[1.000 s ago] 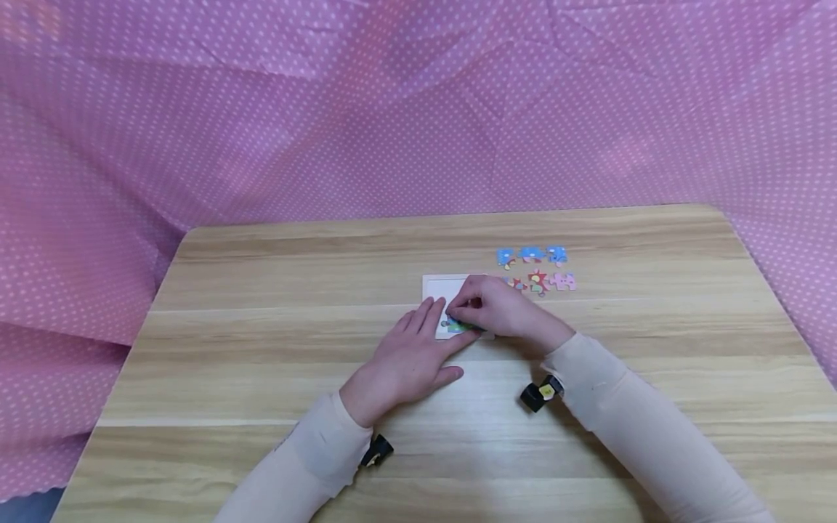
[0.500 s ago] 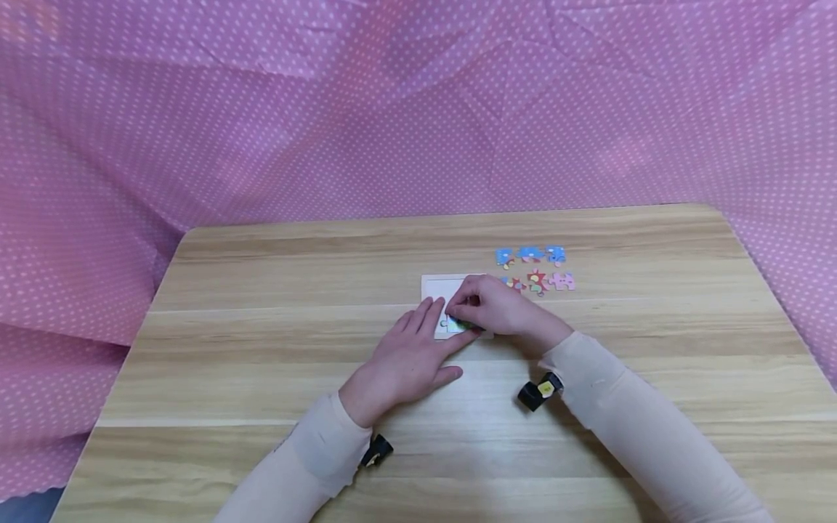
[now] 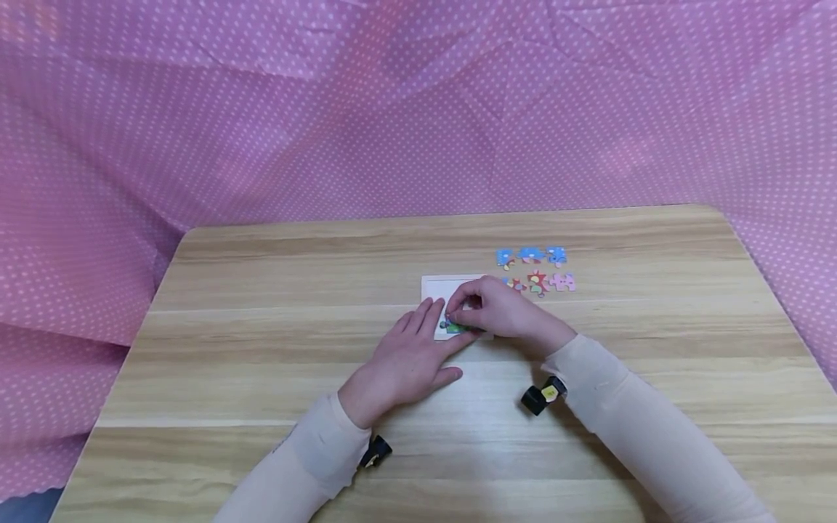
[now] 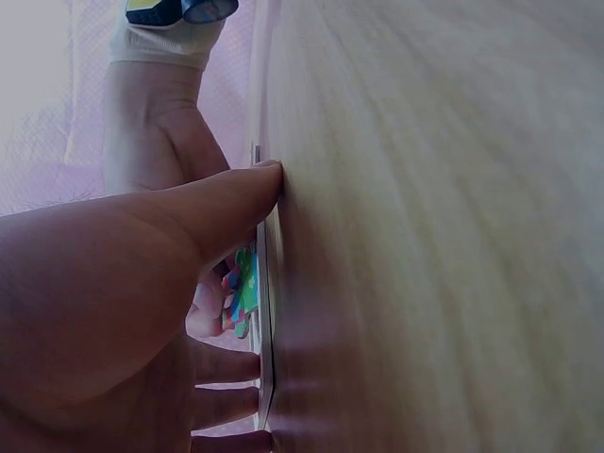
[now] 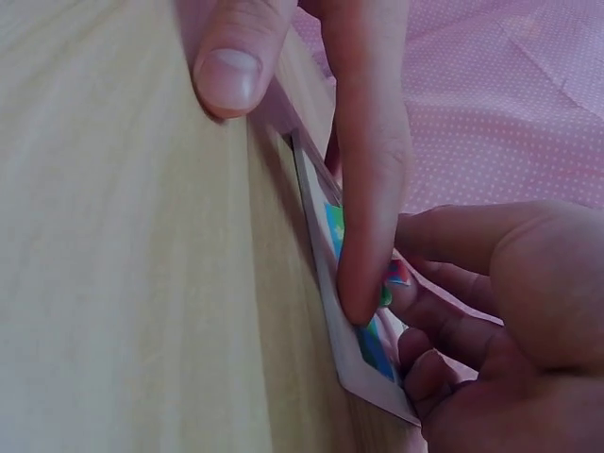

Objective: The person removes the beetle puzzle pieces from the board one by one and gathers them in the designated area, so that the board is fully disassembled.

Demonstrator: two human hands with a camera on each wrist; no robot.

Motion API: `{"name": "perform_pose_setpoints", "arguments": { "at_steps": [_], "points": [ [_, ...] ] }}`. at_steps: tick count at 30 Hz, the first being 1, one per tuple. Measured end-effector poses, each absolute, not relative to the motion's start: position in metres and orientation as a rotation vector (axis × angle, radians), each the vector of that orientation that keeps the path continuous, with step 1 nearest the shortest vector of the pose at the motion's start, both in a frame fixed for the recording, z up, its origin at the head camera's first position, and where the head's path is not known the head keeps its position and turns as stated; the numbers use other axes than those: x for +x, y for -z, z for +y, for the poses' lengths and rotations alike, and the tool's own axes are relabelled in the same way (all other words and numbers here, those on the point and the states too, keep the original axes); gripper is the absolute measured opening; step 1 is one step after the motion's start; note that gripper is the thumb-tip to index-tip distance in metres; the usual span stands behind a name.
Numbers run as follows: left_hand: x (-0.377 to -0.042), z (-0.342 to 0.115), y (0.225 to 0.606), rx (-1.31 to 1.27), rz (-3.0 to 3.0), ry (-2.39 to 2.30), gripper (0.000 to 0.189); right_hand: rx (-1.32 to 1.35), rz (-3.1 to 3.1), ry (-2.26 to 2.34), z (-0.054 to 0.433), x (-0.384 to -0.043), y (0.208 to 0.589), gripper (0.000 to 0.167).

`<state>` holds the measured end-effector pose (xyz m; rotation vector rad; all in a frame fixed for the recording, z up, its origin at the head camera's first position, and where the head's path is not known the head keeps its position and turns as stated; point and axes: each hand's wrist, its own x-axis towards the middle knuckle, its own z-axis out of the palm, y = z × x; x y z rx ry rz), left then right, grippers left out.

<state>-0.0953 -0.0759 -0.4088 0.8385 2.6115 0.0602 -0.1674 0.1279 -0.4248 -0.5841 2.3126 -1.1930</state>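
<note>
My left hand [image 3: 408, 359] lies with straight fingers spread over the near left corner of a small white puzzle tray [image 3: 433, 285]. In the right wrist view its index finger presses on the tray's rim [image 5: 332, 311], while the thumb rests on the table. My right hand [image 3: 503, 309] is over the tray and pinches a green and blue jigsaw piece [image 4: 247, 281] between thumb and fingertips. That piece is low at the tray's near side, partly hidden by the fingers. Green and blue also show inside the tray beside the left index finger.
Beyond the right hand, several loose jigsaw pieces lie in two rows: blue ones [image 3: 532, 254] at the back, red [image 3: 538, 282] and pink [image 3: 562, 282] ones nearer. The wooden table [image 3: 261, 319] ends at a pink dotted cloth [image 3: 418, 116].
The piece under my right fingertips has tilted slightly; its glare at half a second ago is gone and green shows again. The left hand stays in place.
</note>
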Motion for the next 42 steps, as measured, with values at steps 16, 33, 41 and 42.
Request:
{"name": "perform_pose_setpoints", "arguments": {
  "at_steps": [16, 33, 41, 42],
  "points": [
    [-0.095, -0.076, 0.411, 0.868, 2.637, -0.064, 0.061, -0.568, 2.283, 1.26, 0.135, -0.162, 0.427, 0.013],
    [-0.094, -0.078, 0.412, 0.872, 2.656, -0.1, 0.059, -0.504, 2.312, 1.345, 0.141, -0.162, 0.429, 0.014],
    [-0.094, -0.078, 0.414, 0.881, 2.666, -0.094, 0.059, -0.484, 2.357, 1.349, 0.144, -0.16, 0.427, 0.013],
    [-0.094, -0.078, 0.414, 0.882, 2.669, -0.092, 0.059, -0.477, 2.363, 1.349, 0.145, -0.159, 0.426, 0.013]
  ]
}}
